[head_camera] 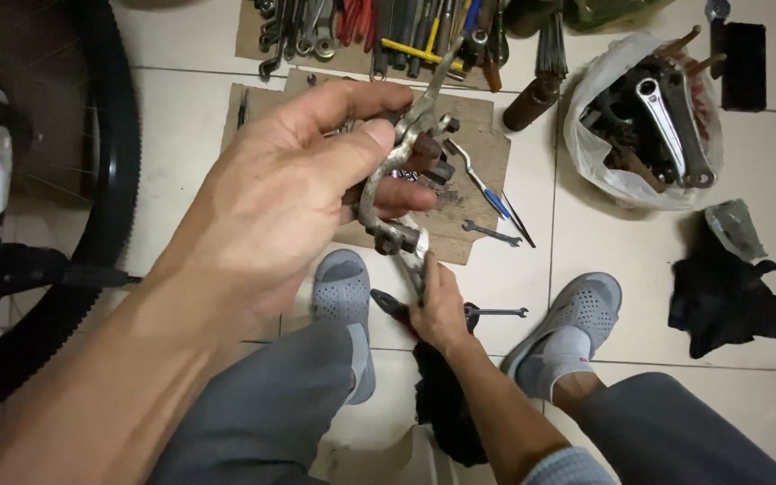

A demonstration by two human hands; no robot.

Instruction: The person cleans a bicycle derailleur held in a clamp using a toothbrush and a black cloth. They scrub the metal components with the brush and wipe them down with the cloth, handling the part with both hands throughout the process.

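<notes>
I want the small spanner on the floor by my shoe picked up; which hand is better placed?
Right. The right hand is low beside the small spanner; the left hand grips the brake caliper.

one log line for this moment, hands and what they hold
left hand: grips metal brake caliper | right hand: holds pliers at caliper's lower end

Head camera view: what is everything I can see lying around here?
brake caliper: one, silver metal, held up at centre
pliers: one, dark handles, at the lower hand
board: one, brown, on the floor tiles
small spanners: two, silver, one on the board edge, one near the right shoe
tool row: many, mixed colours, top
plastic bag of cranks: one, white, upper right
black rag: one, right
bicycle tyre: one, black, left
shoes: two, grey, below
left hand: grips caliper
right hand: holds pliers
</notes>
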